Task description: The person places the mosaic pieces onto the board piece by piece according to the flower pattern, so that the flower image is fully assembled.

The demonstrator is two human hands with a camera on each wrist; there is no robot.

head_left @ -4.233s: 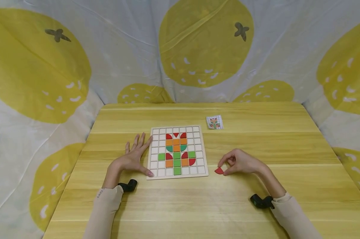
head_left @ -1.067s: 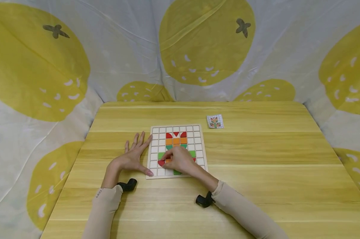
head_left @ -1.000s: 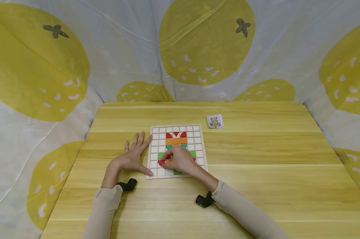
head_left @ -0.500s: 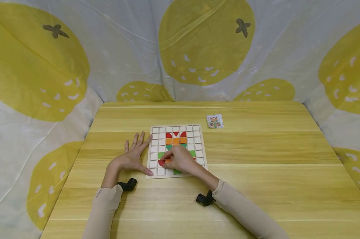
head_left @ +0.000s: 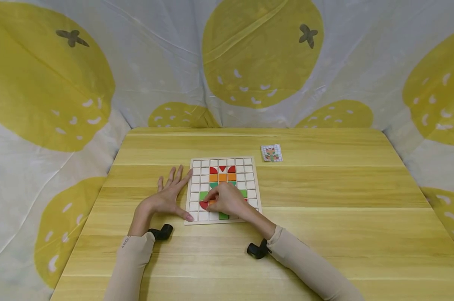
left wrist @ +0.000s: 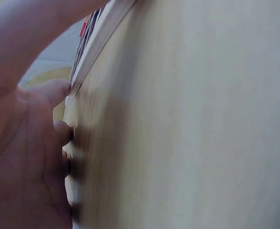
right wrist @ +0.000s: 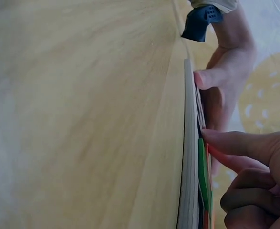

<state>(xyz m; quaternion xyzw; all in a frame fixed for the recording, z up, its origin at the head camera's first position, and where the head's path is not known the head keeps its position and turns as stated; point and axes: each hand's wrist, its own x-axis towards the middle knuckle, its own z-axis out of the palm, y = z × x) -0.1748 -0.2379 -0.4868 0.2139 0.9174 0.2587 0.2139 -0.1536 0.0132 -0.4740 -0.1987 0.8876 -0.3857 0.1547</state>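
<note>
A square wooden grid board (head_left: 248,169) lies on the table, with red, orange and green tiles forming a flower-like pattern on its white cells. My left hand (head_left: 164,201) is spread along the board's left side, its thumb on the near left corner and its index fingertip at the left edge. Over the lower part of the board, my right hand (head_left: 230,201) pinches a red quarter-circle tile (head_left: 203,205) between thumb and index finger, at a cell left of the orange tile. That hand hides several tiles. In the right wrist view, a green tile (right wrist: 204,174) shows near the fingertips.
Behind the board to the right lies a small printed pattern card (head_left: 271,153) with a similar flower on a grid. The wooden table (head_left: 343,188) meets a hanging cloth (head_left: 167,54) with yellow fruit prints at its back and sides.
Since the earliest frame, my right hand has carried the red quarter-circle tile leftward from the table onto the board. Over the last second both hands have stayed almost still.
</note>
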